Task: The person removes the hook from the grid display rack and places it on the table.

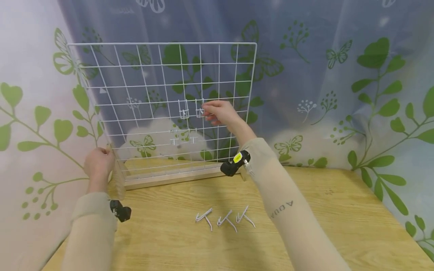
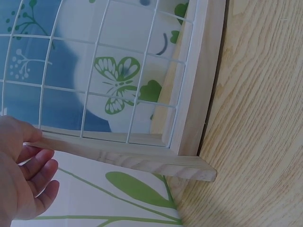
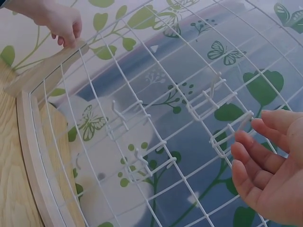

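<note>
The white wire hook (image 1: 199,112) hung on the grid panel (image 1: 171,81) just above the middle of the head view, its tip pinched between the thumb and index finger of the right hand (image 1: 222,113). A second hook (image 1: 184,113) hung just left of it, and two more hung lower, near the panel's center. At the left of the frame, the left hand (image 1: 99,163) gripped the upper end of the wooden side foot (image 1: 119,180), which most likely steadied the stand.

Seating it well seemed to call for a light hold, both prongs kept level behind the same wire, then a gentle downward press without dragging the neighboring hook sideways; the bracing grip was worth keeping throughout.

Below the wooden base bar (image 1: 176,177), three loose hooks (image 1: 227,221) lay in a row on the surface (image 1: 305,218), lower center. A leaf-printed curtain (image 1: 305,34) filled the background.
</note>
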### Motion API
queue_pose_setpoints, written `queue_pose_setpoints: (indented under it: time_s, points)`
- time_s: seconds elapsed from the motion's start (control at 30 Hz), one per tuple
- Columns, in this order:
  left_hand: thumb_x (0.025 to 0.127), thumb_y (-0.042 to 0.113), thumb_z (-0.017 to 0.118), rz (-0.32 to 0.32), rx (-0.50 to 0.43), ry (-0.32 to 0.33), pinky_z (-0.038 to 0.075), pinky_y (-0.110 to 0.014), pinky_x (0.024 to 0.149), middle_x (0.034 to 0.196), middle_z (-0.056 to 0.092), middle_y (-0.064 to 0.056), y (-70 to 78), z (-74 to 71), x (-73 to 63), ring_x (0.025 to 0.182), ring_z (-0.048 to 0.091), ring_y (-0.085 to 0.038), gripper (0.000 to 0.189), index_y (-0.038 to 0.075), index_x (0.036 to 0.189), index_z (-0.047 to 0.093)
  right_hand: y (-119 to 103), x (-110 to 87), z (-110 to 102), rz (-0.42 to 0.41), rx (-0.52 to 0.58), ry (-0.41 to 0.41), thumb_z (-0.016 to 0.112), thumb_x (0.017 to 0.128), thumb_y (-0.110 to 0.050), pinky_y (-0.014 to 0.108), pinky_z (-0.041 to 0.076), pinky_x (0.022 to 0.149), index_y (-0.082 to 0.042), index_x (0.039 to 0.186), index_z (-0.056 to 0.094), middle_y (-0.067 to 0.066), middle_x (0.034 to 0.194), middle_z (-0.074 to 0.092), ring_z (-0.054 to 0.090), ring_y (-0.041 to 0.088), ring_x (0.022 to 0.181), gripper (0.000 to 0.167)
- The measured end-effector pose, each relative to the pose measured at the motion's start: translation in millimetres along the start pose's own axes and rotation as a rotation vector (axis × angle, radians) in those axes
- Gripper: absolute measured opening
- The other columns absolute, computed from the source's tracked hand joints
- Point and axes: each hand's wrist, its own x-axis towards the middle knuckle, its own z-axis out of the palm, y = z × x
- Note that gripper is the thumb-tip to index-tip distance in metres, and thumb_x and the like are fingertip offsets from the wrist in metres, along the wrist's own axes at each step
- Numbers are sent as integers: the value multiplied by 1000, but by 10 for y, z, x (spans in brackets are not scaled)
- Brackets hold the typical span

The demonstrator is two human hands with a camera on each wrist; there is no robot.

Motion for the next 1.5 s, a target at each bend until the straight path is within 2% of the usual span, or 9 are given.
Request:
queue_pose_setpoints:
  time_s: [0.13, 0.37, 0.6, 0.8, 0.97, 1.07, 1.23, 1.3, 1.5]
  points:
    - [92, 25, 35, -7, 5, 0, 41, -51, 78, 118, 54, -27, -11, 2, 0, 106, 51, -44, 43, -6, 115, 54, -17, 11, 35, -5, 3, -6, 57, 93, -28, 32, 51, 75, -11, 125, 58, 7, 100, 64, 60, 16, 83, 37]
    - [92, 25, 36, -13, 6, 0, 42, -50, 79, 119, 54, -27, -6, -5, -3, 106, 50, -44, 42, -5, 114, 54, 9, 64, 84, -7, 10, -35, 56, 93, -24, 29, 52, 67, -9, 119, 62, 6, 96, 67, 60, 16, 76, 31]
    - [94, 26, 35, -10, 16, -18, 42, -51, 80, 120, 53, -27, -14, 7, -18, 107, 50, -45, 43, -6, 116, 53, -47, 18, 149, 53, 26, -37, 52, 96, -19, 30, 50, 74, -6, 125, 57, 12, 110, 64, 60, 26, 97, 32]
    - [93, 26, 36, -15, 10, -13, 42, -51, 79, 121, 53, -27, -5, 16, -25, 108, 50, -45, 43, -5, 116, 54, -64, 22, 189, 84, 63, -14, 57, 93, -19, 34, 49, 80, -1, 120, 60, 7, 97, 65, 61, 18, 83, 32]
    - [93, 26, 35, -15, 2, -9, 42, -51, 79, 120, 53, -28, 1, 5, -22, 107, 50, -45, 43, -6, 116, 54, -103, 19, 186, 60, 113, 36, 57, 92, -13, 28, 50, 70, -1, 115, 63, 4, 88, 65, 59, 11, 71, 27]
    - [93, 26, 35, -11, 1, -3, 42, -51, 78, 119, 54, -27, 6, 2, -22, 106, 51, -45, 43, -5, 115, 54, -129, 7, 166, 41, 127, 59, 58, 91, -11, 24, 49, 65, -2, 113, 64, 4, 87, 66, 60, 12, 72, 25]
    - [93, 27, 35, -9, 4, 4, 43, -51, 78, 119, 54, -27, 21, -9, -35, 106, 51, -45, 43, -5, 115, 55, -151, -13, 112, 24, 147, 78, 58, 91, -9, 36, 49, 82, -3, 113, 65, 6, 92, 66, 61, 17, 83, 24]
    - [94, 27, 35, -10, 5, 6, 42, -51, 78, 119, 54, -27, 28, -11, -39, 106, 51, -45, 44, -5, 115, 55, -157, -18, 84, 13, 152, 86, 58, 91, -9, 36, 49, 82, -4, 113, 65, 7, 96, 66, 62, 19, 87, 24]
    - [93, 27, 35, -3, 3, 13, 42, -51, 78, 119, 54, -28, 33, -20, -49, 106, 50, -45, 44, -6, 114, 55, -152, -61, -20, -16, 129, 90, 57, 91, -9, 34, 50, 80, -3, 114, 64, 9, 99, 66, 61, 15, 81, 24]
